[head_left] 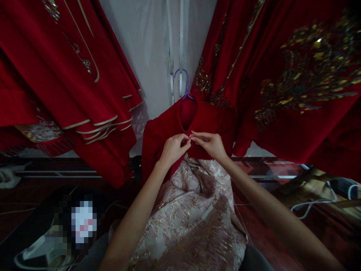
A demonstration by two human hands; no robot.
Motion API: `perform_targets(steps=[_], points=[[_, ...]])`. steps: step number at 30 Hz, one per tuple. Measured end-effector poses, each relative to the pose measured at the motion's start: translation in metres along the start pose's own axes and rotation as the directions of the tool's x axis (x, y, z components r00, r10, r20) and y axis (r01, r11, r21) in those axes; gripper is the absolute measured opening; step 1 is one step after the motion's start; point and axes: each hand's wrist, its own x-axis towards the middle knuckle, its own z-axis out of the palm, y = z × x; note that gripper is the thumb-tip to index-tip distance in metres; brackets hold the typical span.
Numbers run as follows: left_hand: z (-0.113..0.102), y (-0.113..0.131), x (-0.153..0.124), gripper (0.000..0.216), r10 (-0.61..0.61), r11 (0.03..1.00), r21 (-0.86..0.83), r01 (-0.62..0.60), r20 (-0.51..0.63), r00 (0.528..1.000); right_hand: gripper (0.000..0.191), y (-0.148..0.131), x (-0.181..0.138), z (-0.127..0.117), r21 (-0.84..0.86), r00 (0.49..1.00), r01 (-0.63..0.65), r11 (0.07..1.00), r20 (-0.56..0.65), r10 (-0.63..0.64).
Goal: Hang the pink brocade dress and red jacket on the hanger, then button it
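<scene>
One brocade skirt — left hand and right hand, grips pinching one clasp on one jacket.

Left hand and right hand pinch, fingertips meeting.

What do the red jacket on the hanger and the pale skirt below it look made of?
Red jacket: likely velvet; deep matte pile and soft folds that swallow the light. Pale skirt: probably brocade with metallic thread; its raised floral pattern glints gold.
</scene>
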Motion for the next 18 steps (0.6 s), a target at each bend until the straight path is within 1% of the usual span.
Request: perform_targets(steps=[3,12,14,16,18], points=[[-0.001,0.001,0.002,0.008,0.003,1.000,0.013,-0.004,0.008,1.000,0.034,0.000,0.002,-0.002,0.040,1.000,-0.002,0.999,0.019,0.001],[-0.001,0.000,0.005,0.005,0.034,0.999,0.020,-0.034,-0.007,0.999,0.036,-0.001,0.007,-0.002,0.047,0.998,-0.016,0.999,0.057,0.014],[0.003,-0.001,0.007,0.004,0.034,0.999,-0.014,-0.034,-0.027,0.999,0.036,0.000,0.009,-0.001,0.033,0.998,-0.012,0.999,0.067,0.009],[0.009,0.000,0.007,0.005,0.014,0.996,-0.085,-0.018,-0.052,0.999,0.038,0.001,0.007,0.000,0.005,0.997,0.003,1.000,0.079,-0.003],[0.016,0.001,0.005,0.008,-0.035,0.984,-0.177,0.019,-0.086,0.996,0.047,0.001,0.001,0.000,-0.053,0.992,0.039,0.998,0.122,-0.032]])
